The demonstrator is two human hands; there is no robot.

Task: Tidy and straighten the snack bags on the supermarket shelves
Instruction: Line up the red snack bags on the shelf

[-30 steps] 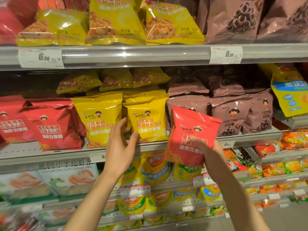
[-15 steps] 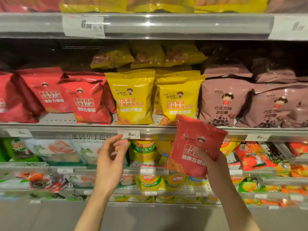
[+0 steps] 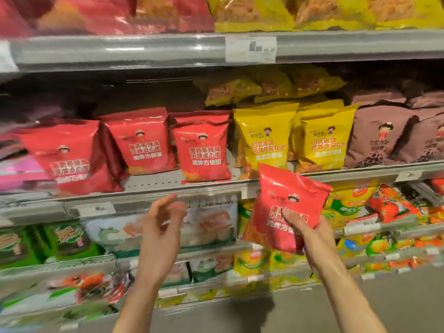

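**Head view: stray red bag now carried level with its own kind**

Head view shows the glossy red foil snack bag (image 3: 287, 207) gripped in the right hand (image 3: 310, 239), thumb pressed across its printed front and fingers curled behind, held tilted in front of the grey metal shelf edge (image 3: 149, 191). A second ago it hung before the yellow foil bags (image 3: 264, 138); the view has since swung left, bringing the row of matching red bags (image 3: 141, 140) into sight on the same shelf. The left hand (image 3: 163, 227) has dropped from the yellow bags and hovers below the shelf lip, fingers loosely spread, holding nothing. By my reckoning the misplaced bag is heading for the red row, and the free hand seems ready to make room. Brown bags (image 3: 379, 138) stand further right.
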